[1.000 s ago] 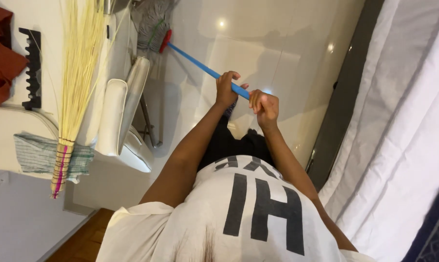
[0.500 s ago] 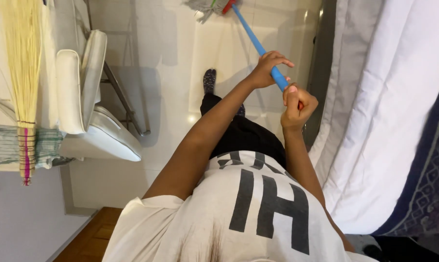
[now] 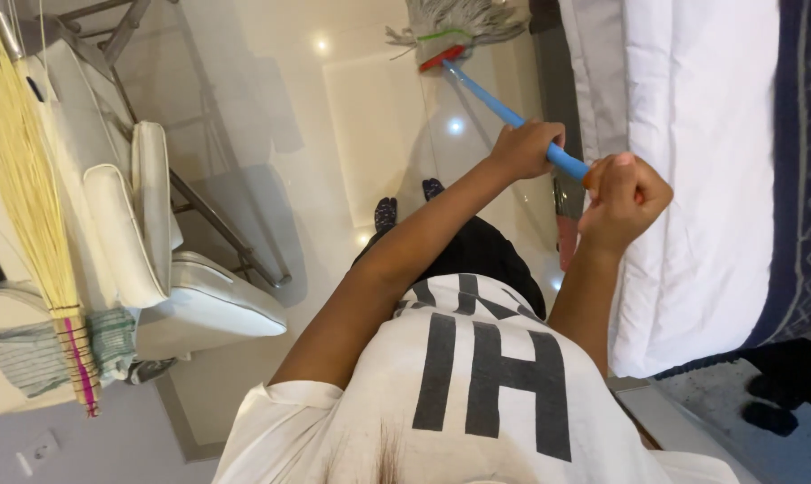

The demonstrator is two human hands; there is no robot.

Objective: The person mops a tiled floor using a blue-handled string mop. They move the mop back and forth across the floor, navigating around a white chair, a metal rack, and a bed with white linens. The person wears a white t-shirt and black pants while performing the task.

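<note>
Overhead, from the head camera, the mop [image 3: 477,67] lies on a slant: its blue handle [image 3: 504,112] runs as the long axis from the hands up toward eleven o'clock, ending in a red collar and a grey string head [image 3: 459,22] that rests on the glossy pale floor [image 3: 334,134] near the top edge of the view. At three o'clock of the handle, just beside it, a bed [image 3: 701,179] with a white sheet and a dark blue patterned cover fills the right side; the mop head sits close to the bed's lower edge. At nine o'clock, well apart, a white folding chair [image 3: 155,251] on a metal frame leans, and further out at eight o'clock a straw broom [image 3: 29,224] with a pink binding lies over a striped cloth [image 3: 38,354]. Two dark-socked feet [image 3: 405,204] stand on the floor between chair and bed, below the handle. The left hand [image 3: 526,148] has its fingers curled tightly around the blue handle partway down. The right hand [image 3: 625,197] closes in a fist over the handle's upper end, fingers pressed together, thumb on top. A white shirt [image 3: 477,385] with black lettering takes up the bottom of the view.
</note>
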